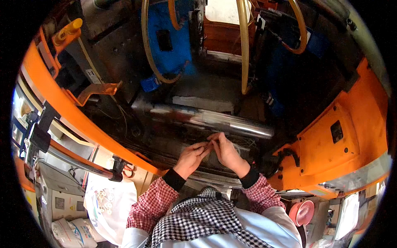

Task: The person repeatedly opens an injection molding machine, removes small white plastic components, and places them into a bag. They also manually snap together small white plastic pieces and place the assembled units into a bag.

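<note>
Nearest us are our checked scarf [206, 215] and red-checked sleeves [153, 202]. Beyond them our left hand [191, 156] and right hand [226, 151] meet fingertip to fingertip over the dark machine bed. Between them they pinch a small, thin, pale piece [210, 143]; each hand's grip is nearly closed on it, though what the piece is we cannot tell. Just past the hands lies a shiny steel bar [215, 119]. Orange guards [331, 144] flank the opening, and 2 yellowish hoses [244, 45] hang farther back beside a blue block [169, 37].
</note>
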Demonstrator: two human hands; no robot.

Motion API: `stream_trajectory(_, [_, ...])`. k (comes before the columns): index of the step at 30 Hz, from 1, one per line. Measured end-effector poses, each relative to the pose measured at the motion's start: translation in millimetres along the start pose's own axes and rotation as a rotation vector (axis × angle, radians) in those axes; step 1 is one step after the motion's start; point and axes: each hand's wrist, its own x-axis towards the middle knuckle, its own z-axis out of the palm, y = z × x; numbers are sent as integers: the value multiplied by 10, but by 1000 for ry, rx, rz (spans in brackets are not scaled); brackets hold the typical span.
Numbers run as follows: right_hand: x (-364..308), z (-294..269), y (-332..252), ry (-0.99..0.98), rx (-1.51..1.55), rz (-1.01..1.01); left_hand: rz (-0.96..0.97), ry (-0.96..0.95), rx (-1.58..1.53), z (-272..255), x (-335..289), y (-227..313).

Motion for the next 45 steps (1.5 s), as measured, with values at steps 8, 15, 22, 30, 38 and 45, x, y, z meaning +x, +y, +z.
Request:
stream_trajectory(8, [1735, -128, 350, 476, 480, 36, 45, 92, 66, -94, -150, 84])
stream_trajectory(15, [3112, -2, 1355, 712, -21, 172, 71, 194, 96, 5, -408, 209])
stream_trajectory(22, [3548, 162, 1426, 759, -174, 199, 89, 273, 75, 6, -497, 221])
stream_trajectory(30, [3677, 255, 1535, 759, -177, 189, 67, 283, 88, 44, -446, 271])
stream_trajectory(38, [3624, 220, 1266, 518, -504, 224, 125, 363, 43, -30, -457, 224])
stream_trajectory(45, [3480, 117, 1347, 381, -463, 122, 265, 290, 36, -23, -436, 225])
